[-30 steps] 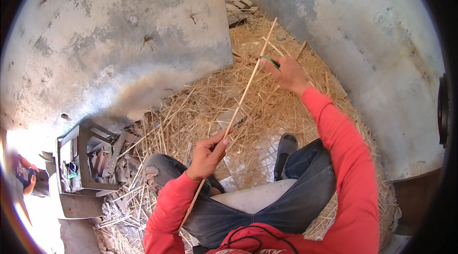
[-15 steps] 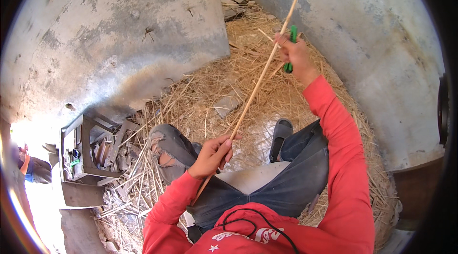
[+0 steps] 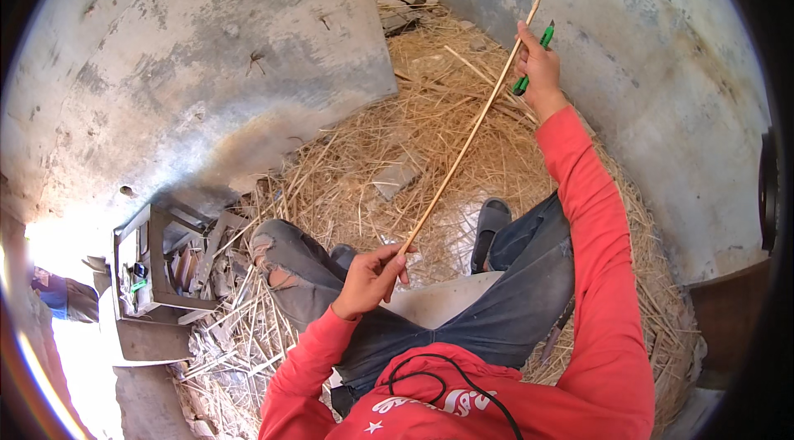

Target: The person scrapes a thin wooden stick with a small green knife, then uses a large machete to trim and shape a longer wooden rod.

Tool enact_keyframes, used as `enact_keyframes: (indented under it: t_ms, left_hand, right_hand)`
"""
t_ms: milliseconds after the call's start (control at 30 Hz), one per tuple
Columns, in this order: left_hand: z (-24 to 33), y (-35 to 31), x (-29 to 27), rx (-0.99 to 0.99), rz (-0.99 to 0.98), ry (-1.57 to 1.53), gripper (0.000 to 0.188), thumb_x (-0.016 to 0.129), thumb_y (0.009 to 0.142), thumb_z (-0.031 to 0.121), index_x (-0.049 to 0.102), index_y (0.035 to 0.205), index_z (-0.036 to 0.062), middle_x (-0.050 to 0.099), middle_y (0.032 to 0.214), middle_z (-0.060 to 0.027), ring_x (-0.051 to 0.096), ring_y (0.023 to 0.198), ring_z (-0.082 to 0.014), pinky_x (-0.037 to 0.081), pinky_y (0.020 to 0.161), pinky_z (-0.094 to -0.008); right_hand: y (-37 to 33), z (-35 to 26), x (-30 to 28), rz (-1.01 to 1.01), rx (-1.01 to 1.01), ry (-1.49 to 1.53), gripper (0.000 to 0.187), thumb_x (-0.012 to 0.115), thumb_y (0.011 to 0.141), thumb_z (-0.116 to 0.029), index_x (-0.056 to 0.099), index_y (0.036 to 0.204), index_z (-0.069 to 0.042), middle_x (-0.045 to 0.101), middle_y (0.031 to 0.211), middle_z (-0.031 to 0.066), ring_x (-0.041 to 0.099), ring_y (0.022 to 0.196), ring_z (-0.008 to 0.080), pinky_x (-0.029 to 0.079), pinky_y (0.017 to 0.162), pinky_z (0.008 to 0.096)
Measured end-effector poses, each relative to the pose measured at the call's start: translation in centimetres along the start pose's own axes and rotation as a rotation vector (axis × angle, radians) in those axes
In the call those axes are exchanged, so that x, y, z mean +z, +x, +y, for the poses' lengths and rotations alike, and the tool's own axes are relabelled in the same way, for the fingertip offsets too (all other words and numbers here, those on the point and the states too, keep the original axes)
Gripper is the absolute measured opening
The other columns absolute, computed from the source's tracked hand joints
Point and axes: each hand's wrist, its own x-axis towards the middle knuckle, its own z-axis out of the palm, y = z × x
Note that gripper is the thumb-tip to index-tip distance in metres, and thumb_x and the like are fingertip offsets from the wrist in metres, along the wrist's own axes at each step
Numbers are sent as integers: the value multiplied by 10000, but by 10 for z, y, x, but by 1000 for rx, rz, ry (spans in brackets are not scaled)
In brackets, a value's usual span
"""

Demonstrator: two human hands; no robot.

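A thin stick [image 3: 465, 146] is grasped at its lower end by the left hand [image 3: 368, 283] and, alongside a green knife [image 3: 547, 34], farther up by the right hand [image 3: 540, 69].

1. Grey blotchy wall [image 3: 190, 35], 10 o'clock; thin wire stub [image 3: 255, 62] sticking out.
2. Second wall [image 3: 662, 84], 2 o'clock, stained.
3. Rubble pile [image 3: 402, 3], 12 o'clock.
4. Straw litter [image 3: 343, 171] over floor, around centre.
5. Flat grey slab [image 3: 396, 179] lying in straw, centre.
6. Wooden frame [image 3: 151, 262], toward 9 o'clock, scraps [image 3: 186, 268] inside.
7. Another person [image 3: 70, 298], 8 to 9 o'clock, partly visible.
8. Dark rounded object [image 3: 768, 192], 3 o'clock, kind unclear.
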Motion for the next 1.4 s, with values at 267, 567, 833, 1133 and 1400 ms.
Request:
enact_keyframes:
  t_ms: [267, 567, 833, 1133, 1400]
  left_hand:
    - [34, 62, -4, 89, 15, -139, 380, 406, 1100, 263, 578, 1292, -17, 614, 720, -36, 429, 388, -43, 320, 383, -189]
    - [43, 98, -8, 150, 13, -190, 478, 336, 1107, 343, 500, 1345, -38, 622, 730, -57, 398, 393, -52, 324, 404, -192]
    - [63, 118, -16, 168, -38, -172, 450, 325, 1108, 349, 435, 1369, -1, 670, 868, -99, 469, 459, -56, 392, 459, -180]
    - [42, 142, -27, 245, 13, -153, 352, 363, 1102, 272, 440, 1327, 13, 668, 960, -97, 578, 591, -84, 467, 552, -227]
    - [25, 142, -32, 327, 144, 531, 251, 620, 936, 101, 634, 1145, -39, 677, 1039, -190, 700, 915, -299, 554, 788, -366]
  right_hand:
    - [-56, 15, 43, -303, -38, -260, 357, 755, 900, -407, 714, 833, -58, 466, 581, -71, 372, 487, 46, 293, 456, 258]
    - [-90, 19, 65, -572, -139, -411, 252, 763, 904, -272, 732, 864, -25, 495, 624, -80, 404, 595, 34, 339, 554, 263]
    - [-77, 19, 74, -484, -205, -429, 265, 767, 902, -290, 717, 852, -35, 436, 608, -96, 366, 564, 33, 291, 519, 258]
    - [-82, 31, 94, -640, -162, -585, 300, 734, 910, -352, 699, 899, -55, 516, 610, -23, 467, 555, 102, 367, 525, 298]
    - [-106, 81, 97, -941, -463, -1087, 186, 702, 799, -165, 710, 979, -118, 686, 767, 136, 669, 710, 349, 514, 619, 450]
